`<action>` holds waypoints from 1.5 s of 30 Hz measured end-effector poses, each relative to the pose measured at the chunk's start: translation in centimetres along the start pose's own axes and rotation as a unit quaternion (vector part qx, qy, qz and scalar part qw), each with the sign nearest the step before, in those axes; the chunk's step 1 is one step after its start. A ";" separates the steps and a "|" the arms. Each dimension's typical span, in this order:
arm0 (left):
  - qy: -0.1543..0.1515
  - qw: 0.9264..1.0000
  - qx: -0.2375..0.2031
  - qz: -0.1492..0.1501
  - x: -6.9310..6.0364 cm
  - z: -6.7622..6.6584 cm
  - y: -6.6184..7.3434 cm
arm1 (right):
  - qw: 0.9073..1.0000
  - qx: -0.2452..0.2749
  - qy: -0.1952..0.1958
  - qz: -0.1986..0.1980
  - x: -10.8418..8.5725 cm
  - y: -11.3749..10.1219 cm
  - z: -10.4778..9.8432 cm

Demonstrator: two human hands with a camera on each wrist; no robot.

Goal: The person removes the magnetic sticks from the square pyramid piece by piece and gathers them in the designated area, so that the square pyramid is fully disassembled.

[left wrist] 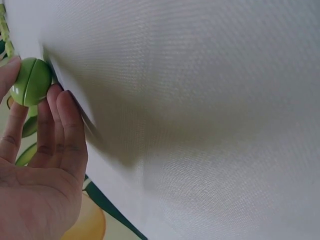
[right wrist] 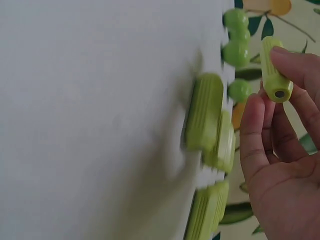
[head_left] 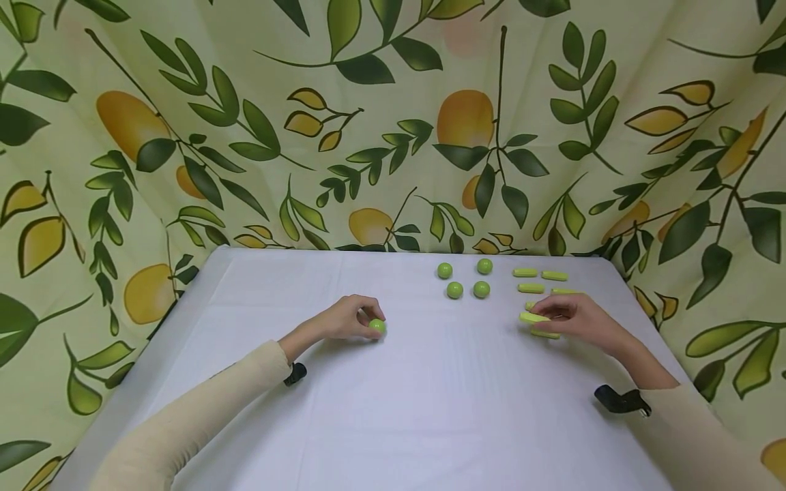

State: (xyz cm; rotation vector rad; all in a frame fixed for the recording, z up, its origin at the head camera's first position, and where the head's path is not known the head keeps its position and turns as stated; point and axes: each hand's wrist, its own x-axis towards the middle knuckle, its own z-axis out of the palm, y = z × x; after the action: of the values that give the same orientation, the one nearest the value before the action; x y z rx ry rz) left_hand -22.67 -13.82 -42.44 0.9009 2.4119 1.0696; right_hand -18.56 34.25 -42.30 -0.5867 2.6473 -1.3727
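My left hand (head_left: 346,318) pinches a green ball (head_left: 377,326) between thumb and fingertips, low over the left-middle of the table. In the left wrist view the ball (left wrist: 31,82) shows a seam and small white marks. At the right, my right hand (head_left: 580,319) pinches a yellow-green ribbed stick (head_left: 533,318) above other such sticks. A dark round spot marks the end of this held stick (right wrist: 275,75) in the right wrist view, where it is off the table. Sticks (right wrist: 205,112) lying beneath are partly hidden by the hand in the head view.
Several green balls (head_left: 454,290) are grouped at the back, right of centre. Beside them lie several sticks (head_left: 525,273) in rough rows. White cloth covers the table (head_left: 405,423); a leaf-and-fruit patterned curtain (head_left: 368,136) hangs behind and at the sides.
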 end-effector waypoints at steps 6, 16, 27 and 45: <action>-0.002 1.000 -0.001 0.005 0.1 -0.1 0.2 | 1.000 -0.011 0.016 -0.012 -2.3 1.5 -2.0; -0.003 1.000 0.006 -0.005 0.3 -0.1 0.1 | 0.998 -0.055 0.029 0.005 -4.7 3.7 -4.2; -0.005 1.000 0.005 -0.001 0.3 -0.2 0.2 | 0.997 -0.065 0.023 0.018 -5.6 5.9 -5.0; -0.020 0.999 0.035 -0.007 1.0 -0.3 0.7 | 0.995 -0.082 0.041 0.028 -5.9 5.6 -4.1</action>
State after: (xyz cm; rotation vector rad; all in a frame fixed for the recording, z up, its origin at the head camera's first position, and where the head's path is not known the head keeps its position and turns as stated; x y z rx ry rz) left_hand -23.30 -12.95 -41.75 0.9185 2.4321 0.9593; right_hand -15.87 42.56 -44.87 -0.4785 2.8379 -1.1990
